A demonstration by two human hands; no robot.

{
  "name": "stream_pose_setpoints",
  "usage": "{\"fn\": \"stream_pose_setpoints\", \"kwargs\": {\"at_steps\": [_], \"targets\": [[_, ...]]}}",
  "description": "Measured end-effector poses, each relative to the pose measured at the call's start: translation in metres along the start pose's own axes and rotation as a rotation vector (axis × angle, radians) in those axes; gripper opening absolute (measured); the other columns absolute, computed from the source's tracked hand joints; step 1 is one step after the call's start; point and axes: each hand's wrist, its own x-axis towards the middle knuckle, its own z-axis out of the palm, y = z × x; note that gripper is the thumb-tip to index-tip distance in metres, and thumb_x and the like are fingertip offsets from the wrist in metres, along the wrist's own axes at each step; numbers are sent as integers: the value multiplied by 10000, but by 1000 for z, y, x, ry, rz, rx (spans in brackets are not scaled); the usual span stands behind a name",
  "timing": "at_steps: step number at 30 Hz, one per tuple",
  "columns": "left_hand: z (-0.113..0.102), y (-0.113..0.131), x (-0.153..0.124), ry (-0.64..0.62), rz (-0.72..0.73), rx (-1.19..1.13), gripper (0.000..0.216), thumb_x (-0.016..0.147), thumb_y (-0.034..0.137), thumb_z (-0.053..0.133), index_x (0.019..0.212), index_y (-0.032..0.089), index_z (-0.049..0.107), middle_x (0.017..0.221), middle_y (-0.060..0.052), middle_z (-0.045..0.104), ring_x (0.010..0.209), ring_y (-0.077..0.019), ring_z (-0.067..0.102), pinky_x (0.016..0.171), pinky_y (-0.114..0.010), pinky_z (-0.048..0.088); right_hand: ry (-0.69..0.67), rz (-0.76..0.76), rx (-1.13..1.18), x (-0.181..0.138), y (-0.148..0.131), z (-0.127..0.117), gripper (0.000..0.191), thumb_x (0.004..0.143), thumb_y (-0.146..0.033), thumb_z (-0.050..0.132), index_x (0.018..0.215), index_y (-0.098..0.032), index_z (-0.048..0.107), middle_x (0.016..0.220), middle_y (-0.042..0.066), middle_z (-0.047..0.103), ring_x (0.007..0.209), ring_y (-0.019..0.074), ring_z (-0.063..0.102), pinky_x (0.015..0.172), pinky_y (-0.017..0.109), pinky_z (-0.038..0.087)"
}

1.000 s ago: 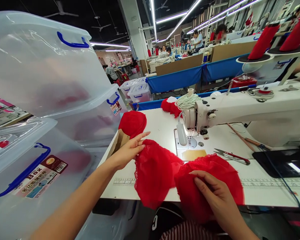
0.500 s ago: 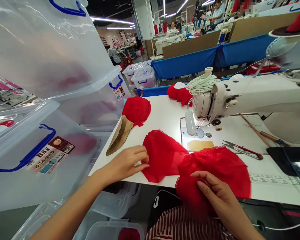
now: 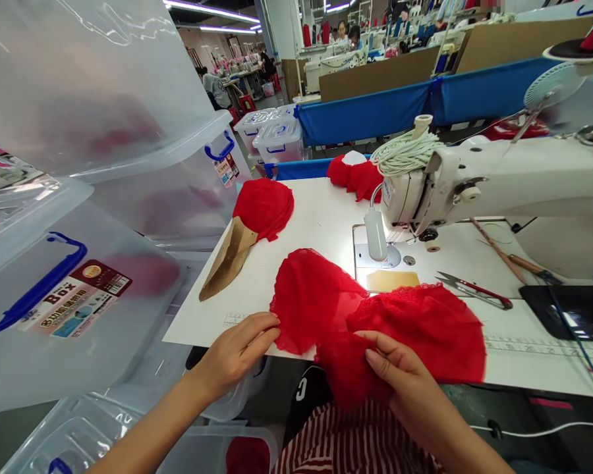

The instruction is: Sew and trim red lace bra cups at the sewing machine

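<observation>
My left hand (image 3: 247, 349) is at the table's front edge, its thumb and fingers closed at the left edge of a rounded sheer red fabric piece (image 3: 304, 296) with lace trim. Between the thumb and fingers of my right hand (image 3: 400, 372) is the gathered edge of red lace fabric (image 3: 348, 368), which hangs over the table edge above my lap. Behind that hand a larger red lace-edged piece (image 3: 435, 329) lies on the table. The red pieces overlap in the middle, so where they join is hidden.
A white sewing machine (image 3: 474, 184) stands at the right, scissors (image 3: 474, 289) and a black phone-like slab (image 3: 568, 313) before it. A red fabric pile (image 3: 264, 207) and brown pattern piece (image 3: 230, 260) lie left. Clear plastic boxes (image 3: 128, 316) are stacked beside the table.
My right hand has moved left with the gathered lace. My left hand has shifted down and left along the edge of the rounded red piece. The view has shifted slightly.
</observation>
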Motion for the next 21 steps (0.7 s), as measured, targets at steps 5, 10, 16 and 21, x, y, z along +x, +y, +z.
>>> {"fn": "stream_pose_setpoints", "kwargs": {"at_steps": [5, 10, 16, 21], "targets": [[1, 6, 3, 97, -94, -34, 259, 871, 34, 493, 1059, 188, 582, 1056, -98, 617, 1055, -209, 594, 867, -359, 551, -75, 34, 12, -4, -4, 0, 391, 694, -388, 794, 1037, -226, 698, 809, 24, 725, 692, 130, 644, 660, 233, 506], [1, 9, 6, 147, -154, -86, 304, 875, 28, 483, 1117, 191, 569, 1072, -92, 629, 1045, -196, 610, 887, -353, 545, -92, 36, 4, -5, -3, -2, 390, 726, -373, 771, 1077, -223, 689, 812, 29, 724, 727, 137, 658, 676, 229, 505], [1, 8, -2, 194, -152, -125, 208, 843, 6, 533, 947, 182, 570, 1066, -99, 625, 1085, -219, 598, 882, -365, 545, -116, 37, -42, -5, 0, -4, 390, 750, -403, 740, 1094, -229, 678, 841, 47, 732, 730, 165, 668, 697, 274, 518], [3, 9, -3, 313, -196, -114, 193, 837, 18, 522, 881, 198, 576, 932, -59, 615, 979, -207, 634, 799, -339, 562, -157, 59, -146, -6, 6, -5, 362, 773, -439, 707, 1081, -251, 688, 924, 52, 737, 765, 176, 673, 700, 274, 517]]}}
